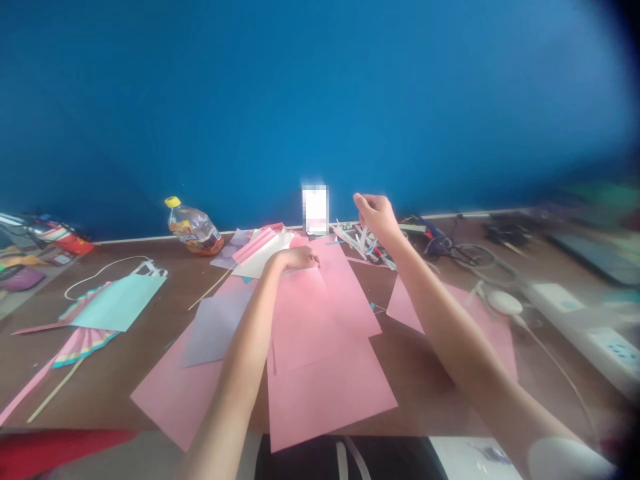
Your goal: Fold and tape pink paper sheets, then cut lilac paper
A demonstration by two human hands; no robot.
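My left hand (295, 258) lies palm down on the far end of a pink paper sheet (320, 313) in the middle of the brown table (420, 373), fingers together and pressed onto the paper. My right hand (376, 215) is raised above the table's far edge, fingers pinched closed over a heap of white paper strips (361, 241); what it pinches is too small to see. More pink sheets (325, 393) lie overlapped under and beside the first. A folded pink-and-white paper piece (260, 248) sits just left of my left hand.
A yellow-capped bottle (193, 230) lies at the back left by the blue wall. A light blue paper (117, 303) with folded fans and thin sticks (53, 393) is at left. A lilac sheet (215, 327) overlaps the pink ones. Cables, tools and a white power strip (590, 327) crowd the right.
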